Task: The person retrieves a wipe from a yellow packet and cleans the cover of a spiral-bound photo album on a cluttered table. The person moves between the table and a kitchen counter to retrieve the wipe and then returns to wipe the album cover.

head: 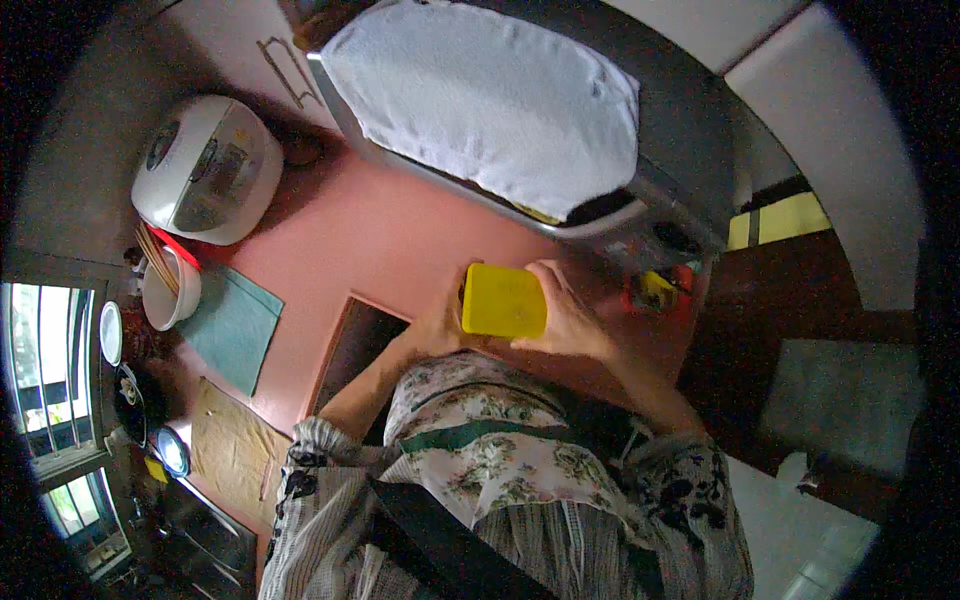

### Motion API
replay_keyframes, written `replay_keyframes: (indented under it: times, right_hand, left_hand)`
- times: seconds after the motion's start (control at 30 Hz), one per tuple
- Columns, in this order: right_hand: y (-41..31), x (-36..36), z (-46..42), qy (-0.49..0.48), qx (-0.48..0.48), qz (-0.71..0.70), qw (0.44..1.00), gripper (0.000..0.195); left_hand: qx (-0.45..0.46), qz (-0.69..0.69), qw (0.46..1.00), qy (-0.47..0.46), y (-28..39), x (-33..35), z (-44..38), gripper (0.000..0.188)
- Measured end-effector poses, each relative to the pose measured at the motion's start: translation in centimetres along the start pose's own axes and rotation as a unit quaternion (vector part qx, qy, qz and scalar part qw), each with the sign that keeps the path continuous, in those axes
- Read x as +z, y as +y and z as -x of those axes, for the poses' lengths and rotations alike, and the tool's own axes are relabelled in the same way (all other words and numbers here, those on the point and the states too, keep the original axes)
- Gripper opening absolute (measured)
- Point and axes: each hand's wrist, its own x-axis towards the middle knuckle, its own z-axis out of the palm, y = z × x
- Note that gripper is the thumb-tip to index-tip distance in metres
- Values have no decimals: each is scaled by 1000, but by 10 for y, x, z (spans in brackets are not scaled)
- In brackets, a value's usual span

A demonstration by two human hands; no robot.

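A yellow plastic container or lid (505, 301), roughly square with rounded corners, is held between my two hands close to my body. My left hand (441, 322) grips its left side, its fingers mostly hidden. On the right side, my right hand (562, 315) wraps its thumb and fingers around the edge. The yellow top faces up; what lies beneath it cannot be seen. Behind it is the pinkish-red countertop (390, 232). A white cloth (487, 97) covers a metal-edged rack or tray beyond the hands.
At the left stand a white rice cooker (210, 172) and a bowl (172, 292) with wooden chopsticks, beside a teal cloth (232, 322). A tan cloth (232, 442) lies nearer the sink (210, 525). Small red and yellow items (660, 289) sit at the counter's right end.
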Motion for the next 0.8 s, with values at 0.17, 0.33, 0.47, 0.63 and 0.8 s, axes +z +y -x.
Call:
replay_keyframes:
  times: [0.17, 0.33, 0.47, 0.63, 0.8]
  right_hand:
    - [54, 29, 15, -74, 46, -89, 992, 93]
    - [48, -7, 6, -76, 190, -227, 952, 85]
    - [68, -9, 52, 24, 281, -200, 938, 89]
    - [65, 19, 87, 24, 326, 166, 930, 97]
    - [88, 49, 113, 35, 366, 301, 880, 102]
  left_hand:
    - [9, 6, 1000, -18, -44, 5, 12, 89]
    - [8, -143, 990, 0, -69, -10, 30, 96]
    - [-5, -252, 967, -14, -34, -12, 20, 86]
    - [-62, -437, 897, -21, -47, 3, 10, 69]
    - [-264, -526, 803, -97, -33, 51, -17, 76]
